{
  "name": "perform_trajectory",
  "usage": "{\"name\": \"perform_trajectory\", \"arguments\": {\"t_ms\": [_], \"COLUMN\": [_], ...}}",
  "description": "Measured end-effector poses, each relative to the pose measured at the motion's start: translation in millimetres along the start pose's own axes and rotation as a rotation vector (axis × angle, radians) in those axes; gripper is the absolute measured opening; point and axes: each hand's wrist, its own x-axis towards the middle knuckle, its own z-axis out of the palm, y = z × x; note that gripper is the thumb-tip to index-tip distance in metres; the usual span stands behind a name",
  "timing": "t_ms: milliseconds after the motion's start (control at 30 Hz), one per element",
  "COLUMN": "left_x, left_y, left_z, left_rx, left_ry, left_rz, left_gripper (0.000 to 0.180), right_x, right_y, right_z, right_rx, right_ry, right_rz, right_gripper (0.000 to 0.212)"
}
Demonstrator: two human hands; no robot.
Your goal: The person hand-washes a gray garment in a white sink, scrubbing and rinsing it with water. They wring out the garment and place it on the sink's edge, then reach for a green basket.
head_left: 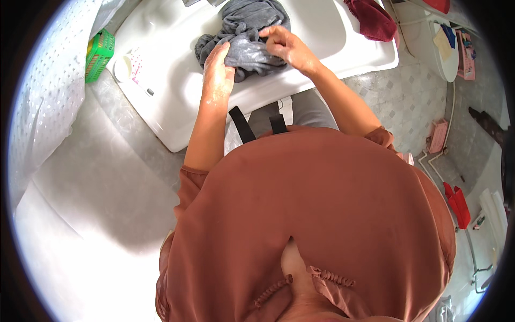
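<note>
A bunched grey garment or towel point(252, 27) lies in the white sink point(314, 27), its exact kind hidden by the folds. A wet sheen shows on its near part. My left hand point(218, 70), with whitish wet patches that look like suds, grips the cloth's left edge between thumb and fingers. On the other side, my right hand point(289, 47) has its fingers curled into the cloth, fingertips partly lost in the folds. A stretch of grey fabric spans the gap between both hands.
A dark red cloth point(373, 21) hangs over the sink's right rim. On the left ledge stands a white cup point(123, 68), with a green basket point(100, 55) beyond it. A pale patterned curtain point(48, 102) hangs at far left. Pink baskets point(438, 135) are along the right wall.
</note>
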Motion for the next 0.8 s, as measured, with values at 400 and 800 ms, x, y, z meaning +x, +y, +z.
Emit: {"name": "perform_trajectory", "arguments": {"t_ms": [400,800], "left_x": [-15,-33], "left_y": [11,76], "left_z": [-10,-15], "left_rx": [-0.194,0.016], "left_ry": [-0.039,-0.233], "left_rz": [-0.069,0.153], "left_gripper": [0.007,0.013], "right_x": [4,10], "right_y": [5,-85], "right_z": [-6,11], "right_rx": [-0.403,-0.243], "right_ry": [-0.242,0.005], "right_rz": [0.235,-0.154], "right_gripper": [0.034,0.015]}}
